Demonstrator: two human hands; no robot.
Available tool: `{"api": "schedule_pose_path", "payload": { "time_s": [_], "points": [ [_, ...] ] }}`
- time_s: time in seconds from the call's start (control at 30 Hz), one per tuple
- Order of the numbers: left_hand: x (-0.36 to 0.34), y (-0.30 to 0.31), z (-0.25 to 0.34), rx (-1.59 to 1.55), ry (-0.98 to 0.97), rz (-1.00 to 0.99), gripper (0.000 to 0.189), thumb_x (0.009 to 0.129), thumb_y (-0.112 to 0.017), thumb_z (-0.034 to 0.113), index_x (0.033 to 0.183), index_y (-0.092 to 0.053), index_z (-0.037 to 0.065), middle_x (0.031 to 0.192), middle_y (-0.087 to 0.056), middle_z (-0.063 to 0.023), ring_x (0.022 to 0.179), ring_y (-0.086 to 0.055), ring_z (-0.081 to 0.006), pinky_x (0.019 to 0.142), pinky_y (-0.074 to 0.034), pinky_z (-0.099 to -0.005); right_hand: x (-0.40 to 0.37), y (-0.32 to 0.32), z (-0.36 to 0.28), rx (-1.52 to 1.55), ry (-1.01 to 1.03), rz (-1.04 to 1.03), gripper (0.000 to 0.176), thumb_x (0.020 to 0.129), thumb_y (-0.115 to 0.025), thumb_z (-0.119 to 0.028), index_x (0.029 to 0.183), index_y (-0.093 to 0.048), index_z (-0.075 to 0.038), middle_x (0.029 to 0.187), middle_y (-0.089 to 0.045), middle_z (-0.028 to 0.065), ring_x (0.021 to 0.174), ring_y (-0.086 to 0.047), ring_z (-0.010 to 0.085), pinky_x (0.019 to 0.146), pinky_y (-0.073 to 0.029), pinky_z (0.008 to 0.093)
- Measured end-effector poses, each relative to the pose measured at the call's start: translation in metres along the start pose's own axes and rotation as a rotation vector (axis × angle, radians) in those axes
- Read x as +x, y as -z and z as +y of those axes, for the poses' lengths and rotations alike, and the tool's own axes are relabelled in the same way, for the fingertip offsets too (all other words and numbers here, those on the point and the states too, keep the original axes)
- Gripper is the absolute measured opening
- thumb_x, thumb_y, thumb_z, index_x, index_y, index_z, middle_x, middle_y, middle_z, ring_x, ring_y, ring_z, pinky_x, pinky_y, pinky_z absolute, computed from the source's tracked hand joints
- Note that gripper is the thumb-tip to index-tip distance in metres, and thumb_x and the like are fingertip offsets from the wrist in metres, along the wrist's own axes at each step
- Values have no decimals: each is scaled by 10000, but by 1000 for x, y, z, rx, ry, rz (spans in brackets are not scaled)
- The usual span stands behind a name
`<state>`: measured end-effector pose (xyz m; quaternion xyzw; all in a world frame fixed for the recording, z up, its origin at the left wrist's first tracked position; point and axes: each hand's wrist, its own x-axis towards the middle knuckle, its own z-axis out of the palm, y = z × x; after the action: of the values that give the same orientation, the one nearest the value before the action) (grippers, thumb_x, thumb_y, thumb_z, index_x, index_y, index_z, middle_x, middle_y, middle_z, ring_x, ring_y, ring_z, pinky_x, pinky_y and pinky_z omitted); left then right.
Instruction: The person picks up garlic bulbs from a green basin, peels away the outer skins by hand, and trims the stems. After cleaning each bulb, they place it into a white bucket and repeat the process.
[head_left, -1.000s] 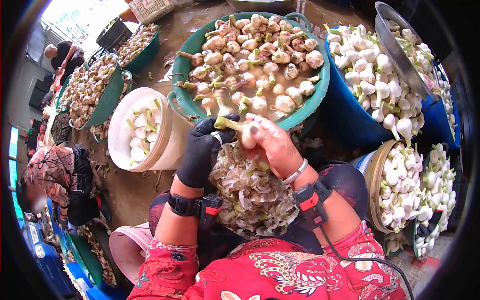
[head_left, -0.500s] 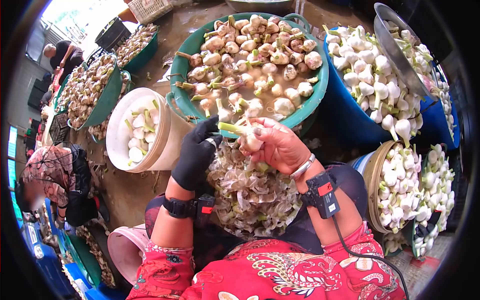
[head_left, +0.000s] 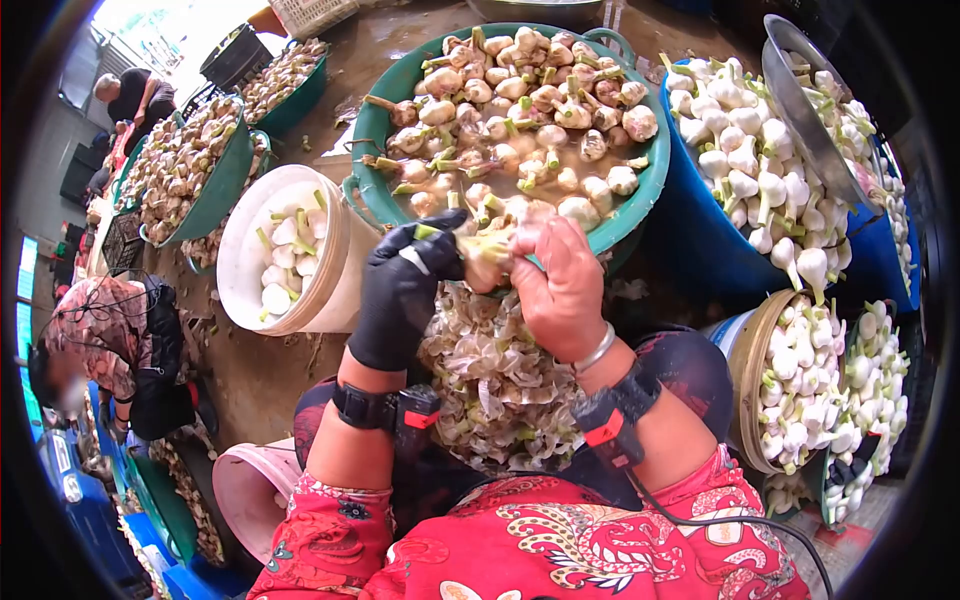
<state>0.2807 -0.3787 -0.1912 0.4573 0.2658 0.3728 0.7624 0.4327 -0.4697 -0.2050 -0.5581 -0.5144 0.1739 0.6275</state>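
Note:
Between my hands is a garlic bulb point(head_left: 485, 260) with a short green stem, held low over the near rim of a green basin point(head_left: 655, 195). My left hand point(head_left: 400, 295), in a black glove with a pale band on one finger, is closed round the stem side. My bare right hand point(head_left: 562, 290) pinches the bulb from the other side, its fingers blurred by motion. Below them lies a heap of papery garlic skins point(head_left: 500, 385). Unpeeled garlic bulbs point(head_left: 550, 100) sit in brownish water in the basin.
A white bucket point(head_left: 235, 255) of peeled bulbs stands at left; a blue tub point(head_left: 690, 200) and a tan-rimmed bucket point(head_left: 745, 370) of white bulbs stand at right. A pink bucket point(head_left: 240, 490) is at lower left. Another person point(head_left: 100, 340) bends at far left.
My left hand has moved onto the garlic and closed on its stem side. My right hand has turned, its back now towards me. The view has shifted slightly.

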Motion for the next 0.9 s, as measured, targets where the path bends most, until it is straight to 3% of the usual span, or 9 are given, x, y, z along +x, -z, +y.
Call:
{"api": "schedule_pose_path", "payload": {
  "time_s": [0.03, 0.1, 0.17, 0.2, 0.27, 0.37, 0.47, 0.7, 0.9],
  "points": [
    [5, 5, -1, 167, -166, -9, 284, 871, -570, 95, 1122, -589, -39, 962, -650, -89, 781, -608, -143, 741, -503, -294, -1, 0, -4, -294, 287, 57, 150, 731, -607, 22, 857, -575, -52, 799, -562, 91, 738, -551, 265, 712, -456, 360],
    [7, 14, 5, 29, -74, 55, 287, 873, -572, 96, 1119, -583, -53, 960, -646, -98, 770, -616, -159, 732, -513, -308, -19, -3, 8, -311, 257, -411, 125, 737, -568, -43, 856, -592, -75, 813, -582, 151, 809, -562, 353, 745, -450, 422],
    [9, 19, 1, -39, -69, 41, 291, 871, -578, 97, 1119, -582, -55, 960, -646, -101, 772, -618, -163, 734, -514, -309, -37, -13, 20, -419, -130, -959, 174, 724, -576, -73, 895, -606, -58, 822, -601, 176, 783, -584, 378, 717, -461, 453],
    [9, 18, 2, -106, -55, 24, 295, 869, -585, 99, 1120, -580, -57, 961, -646, -104, 773, -621, -167, 737, -516, -310, -37, -12, 23, -418, -130, -954, 174, 724, -576, -73, 895, -606, -58, 822, -601, 176, 783, -584, 378, 717, -461, 453],
    [5, 11, 1, -61, -40, 48, 295, 864, -592, 96, 1117, -583, -55, 956, -648, -102, 781, -623, -167, 742, -516, -307, -36, -5, 27, -413, -77, -582, 242, 702, -612, -103, 938, -614, -49, 848, -617, 201, 779, -598, 409, 689, -488, 450],
    [-3, 2, 3, -3, 5, 74, 276, 854, -604, 79, 1103, -600, -39, 964, -651, -96, 802, -623, -154, 757, -511, -294, -9, 5, 7, -24, -272, -14, 274, 702, -697, -34, 964, -622, -59, 851, -625, 92, 727, -643, 187, 640, -522, 293],
    [-3, -2, 0, 226, -8, -9, 254, 842, -612, 25, 1093, -625, -10, 1000, -653, -63, 832, -606, -119, 770, -493, -267, -6, 1, 6, 441, -443, -48, 295, 686, -717, 12, 957, -626, -59, 900, -595, 38, 731, -601, 96, 662, -516, 251],
    [-3, -15, 2, 610, -210, -60, 224, 809, -670, 30, 1033, -666, 24, 989, -662, -39, 902, -595, -114, 811, -469, -253, -3, 9, 9, -40, -197, -110, 202, 720, -684, 78, 871, -634, -44, 886, -581, -4, 804, -599, 81, 712, -502, 224],
    [-2, -16, 4, 766, -314, -103, 229, 765, -705, 39, 993, -680, 35, 915, -671, -59, 853, -611, -132, 785, -472, -275, -4, 8, 9, 139, -262, -55, 194, 689, -683, 89, 824, -636, -42, 823, -570, 17, 756, -572, 90, 679, -483, 237]
  ]
}}
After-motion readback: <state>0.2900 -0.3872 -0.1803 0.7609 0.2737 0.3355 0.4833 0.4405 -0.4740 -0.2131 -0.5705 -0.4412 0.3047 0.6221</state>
